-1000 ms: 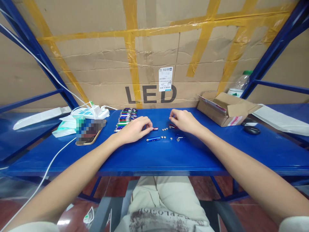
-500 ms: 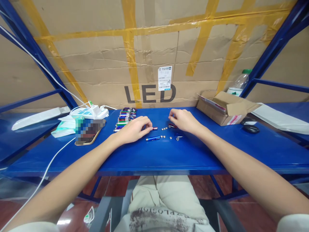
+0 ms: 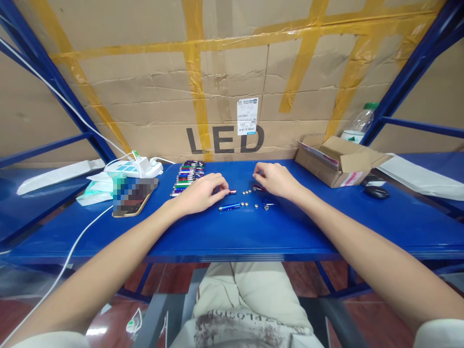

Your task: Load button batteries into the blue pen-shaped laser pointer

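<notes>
My left hand (image 3: 208, 192) rests on the blue table, thumb and fingertips closed at a small red metal tube (image 3: 232, 192), whose end sticks out to the right. My right hand (image 3: 274, 178) is curled with its fingertips turned inward. A dark red end piece (image 3: 257, 188) lies at the underside of this hand, and what its fingers hold, if anything, is hidden. Several silver button cells (image 3: 247, 192) lie between the hands. Nearer to me lie a blue metal tube (image 3: 229, 207), more button cells (image 3: 244, 204) and a blue end piece with a metal clip (image 3: 268, 203).
Several coloured pen-like tubes (image 3: 188, 176) stand in a row behind my left hand. On the left are a phone (image 3: 139, 205), a face mask (image 3: 99, 188) and a white power strip (image 3: 137, 168). An open cardboard box (image 3: 340, 162) and a black mouse (image 3: 376, 192) are on the right.
</notes>
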The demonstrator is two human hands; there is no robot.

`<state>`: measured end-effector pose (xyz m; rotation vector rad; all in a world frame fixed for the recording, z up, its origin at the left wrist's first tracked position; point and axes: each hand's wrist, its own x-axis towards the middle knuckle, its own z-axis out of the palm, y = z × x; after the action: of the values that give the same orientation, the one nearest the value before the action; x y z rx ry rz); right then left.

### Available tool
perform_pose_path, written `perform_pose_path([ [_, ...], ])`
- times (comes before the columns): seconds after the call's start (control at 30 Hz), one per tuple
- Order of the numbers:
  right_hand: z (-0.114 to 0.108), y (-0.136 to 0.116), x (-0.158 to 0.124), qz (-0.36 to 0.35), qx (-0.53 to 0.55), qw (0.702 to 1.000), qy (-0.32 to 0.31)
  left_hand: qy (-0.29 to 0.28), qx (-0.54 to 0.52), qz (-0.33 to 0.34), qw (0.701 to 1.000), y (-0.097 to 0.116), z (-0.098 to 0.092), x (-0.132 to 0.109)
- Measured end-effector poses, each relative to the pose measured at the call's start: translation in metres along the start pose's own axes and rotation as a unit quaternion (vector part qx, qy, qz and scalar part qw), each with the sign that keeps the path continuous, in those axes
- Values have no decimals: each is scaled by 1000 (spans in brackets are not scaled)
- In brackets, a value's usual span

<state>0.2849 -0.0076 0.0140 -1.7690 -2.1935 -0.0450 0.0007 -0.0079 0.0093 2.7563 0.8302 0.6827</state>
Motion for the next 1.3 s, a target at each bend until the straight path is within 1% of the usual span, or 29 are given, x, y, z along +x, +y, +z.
perform_pose_path([
  [0.43, 0, 0, 0, 3, 3, 1000, -8, -2, 1, -1, 1000, 0, -1, 0],
  [0.6, -1, 2, 1, 11, 16, 1000, -6, -4, -7, 3, 1000, 5, -1, -1],
  [0.73, -2, 2, 0, 8, 18, 1000, -4, -20, -25, 6, 999, 11, 0, -1],
  [0.9, -1, -1, -1, -5, 22, 1000, 2, -43, -35, 9, 998, 12, 4, -3],
  [1.17, -1, -2, -2, -12, 24, 1000, -5, -76, -8, 16, 997, 13, 7, -3],
  [1.3, -1, -3, -3, -14, 21, 1000, -10, -83, -7, 16, 996, 11, 8, -3],
])
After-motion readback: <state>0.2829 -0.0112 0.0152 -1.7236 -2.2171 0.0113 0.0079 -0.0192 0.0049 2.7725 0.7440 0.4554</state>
